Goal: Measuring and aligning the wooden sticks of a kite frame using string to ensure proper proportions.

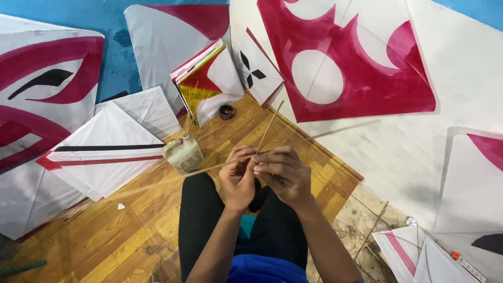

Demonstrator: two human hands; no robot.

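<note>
My left hand [238,178] and my right hand [283,173] meet in front of me above my black-trousered legs. Both pinch thin bamboo sticks [270,126] where they cross: one stick rises from the fingers, a longer one [157,183] runs left and down, and another reaches right toward the wall. A small dirty plastic container [183,153] holding more sticks stands on the wooden floor just left of my hands. Loose sticks lie on the floor behind my hands.
Paper kites surround me: a white one with black and red stripes [105,152] at left, a stack [204,78] against the blue wall, a large red and white one [346,57] on the white wall. A small dark pot [226,111] sits behind. More kites [419,257] lie at lower right.
</note>
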